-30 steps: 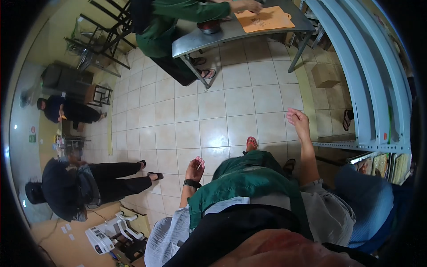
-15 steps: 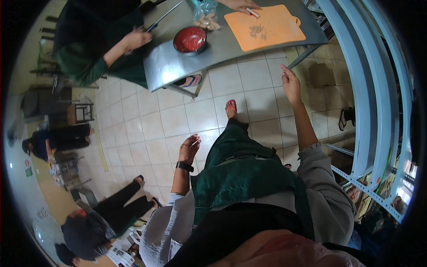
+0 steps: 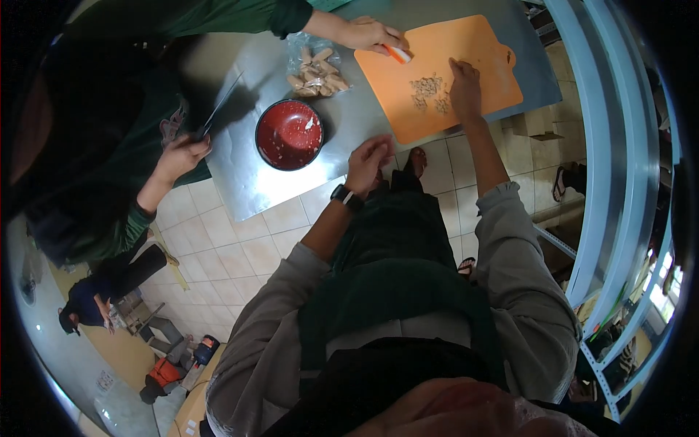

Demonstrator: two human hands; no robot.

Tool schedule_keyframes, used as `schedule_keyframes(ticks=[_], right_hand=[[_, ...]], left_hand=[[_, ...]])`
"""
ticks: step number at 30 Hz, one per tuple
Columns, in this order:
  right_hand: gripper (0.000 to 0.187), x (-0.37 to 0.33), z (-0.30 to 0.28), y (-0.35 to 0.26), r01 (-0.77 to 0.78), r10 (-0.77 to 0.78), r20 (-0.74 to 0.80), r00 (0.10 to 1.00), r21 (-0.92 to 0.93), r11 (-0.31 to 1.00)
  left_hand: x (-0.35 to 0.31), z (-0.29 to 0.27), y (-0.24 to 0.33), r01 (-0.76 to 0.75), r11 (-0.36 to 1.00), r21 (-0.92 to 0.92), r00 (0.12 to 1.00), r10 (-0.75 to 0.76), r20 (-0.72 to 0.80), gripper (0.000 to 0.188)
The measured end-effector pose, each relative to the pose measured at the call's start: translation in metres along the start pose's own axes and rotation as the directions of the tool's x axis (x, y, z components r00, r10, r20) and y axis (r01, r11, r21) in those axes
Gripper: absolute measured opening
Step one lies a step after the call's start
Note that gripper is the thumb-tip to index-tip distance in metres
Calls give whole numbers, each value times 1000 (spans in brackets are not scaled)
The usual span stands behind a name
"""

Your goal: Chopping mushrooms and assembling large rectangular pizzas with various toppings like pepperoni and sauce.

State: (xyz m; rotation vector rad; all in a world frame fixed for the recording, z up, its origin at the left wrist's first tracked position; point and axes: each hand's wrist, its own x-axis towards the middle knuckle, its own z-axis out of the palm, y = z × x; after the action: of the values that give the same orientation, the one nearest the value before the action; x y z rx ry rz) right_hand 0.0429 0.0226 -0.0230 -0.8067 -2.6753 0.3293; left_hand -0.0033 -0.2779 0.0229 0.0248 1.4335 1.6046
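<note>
My right hand reaches over the orange cutting board, beside small chopped bits. Its index finger is stretched out, the others partly bent, and nothing shows in its grasp. Close to the table's near edge hovers my left hand, wearing a dark watch; its fingers are smeared by motion. A co-worker's hand holds a white and orange stick-shaped piece at the board's left side. The co-worker's other hand grips a knife, blade pointing up and away.
On the metal table stand a red bowl with a dark rim and a clear bag of light-brown pieces. Blue-grey shelving rises at the right. Other people are farther back at left, on the tiled floor.
I have come closer to the table. My right hand has moved from beside the table onto the board; my left hand has moved forward to the table edge. The co-worker's knife has swung lower.
</note>
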Motion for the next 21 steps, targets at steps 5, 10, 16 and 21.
schedule_keyframes(ticks=[5,10,16,21], right_hand=[[42,-19,-11,-14,79,-126,188,974,239,968],[44,10,-19,6,92,-86,-35,996,229,969],[47,8,-8,-9,239,-281,110,953,296,925],[47,-30,-32,-15,220,-288,142,947,365,904]], left_hand=[[71,35,17,-205,948,244,970,230,-77,29],[116,65,24,-473,737,483,824,564,-53,37],[129,86,23,-489,662,568,773,631,-70,39],[122,80,23,-468,712,523,826,563,-29,40]])
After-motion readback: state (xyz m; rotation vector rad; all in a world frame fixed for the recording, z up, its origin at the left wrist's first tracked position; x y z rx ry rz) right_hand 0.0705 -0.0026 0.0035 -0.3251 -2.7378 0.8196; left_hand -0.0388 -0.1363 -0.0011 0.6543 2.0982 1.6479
